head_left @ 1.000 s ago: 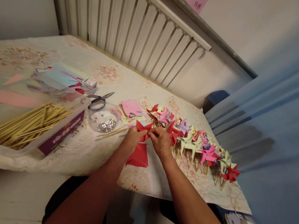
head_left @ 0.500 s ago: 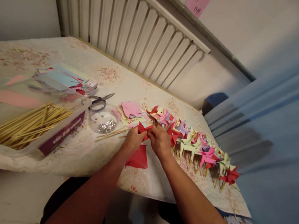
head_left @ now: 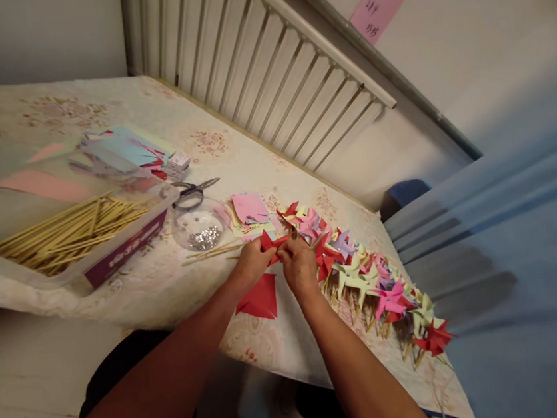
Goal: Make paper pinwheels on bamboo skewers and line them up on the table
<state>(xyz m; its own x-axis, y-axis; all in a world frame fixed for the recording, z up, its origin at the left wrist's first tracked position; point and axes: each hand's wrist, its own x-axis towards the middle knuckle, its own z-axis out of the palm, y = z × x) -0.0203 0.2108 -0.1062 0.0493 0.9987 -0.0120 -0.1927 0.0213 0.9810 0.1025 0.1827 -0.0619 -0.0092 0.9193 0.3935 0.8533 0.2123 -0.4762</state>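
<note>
Both hands meet over the table around a folded piece of red paper. My left hand pinches its left side, and my right hand grips the right side with curled fingers. A flat red paper square lies on the cloth just below my hands. To the right, many finished paper pinwheels in red, pink, green and purple lie in a dense row on sticks. Behind my left hand are a stack of cut paper squares and a few loose sticks.
A clear round dish holds small shiny metal pieces. Scissors lie behind it, beside a small white box. At left stands a plastic bin of wooden sticks, with coloured paper sheets beyond. A slatted rail and a blue curtain border the table.
The view has shifted slightly, so the scene sits a little lower and further right. Both hands keep hold of the red paper, with only small finger movement.
</note>
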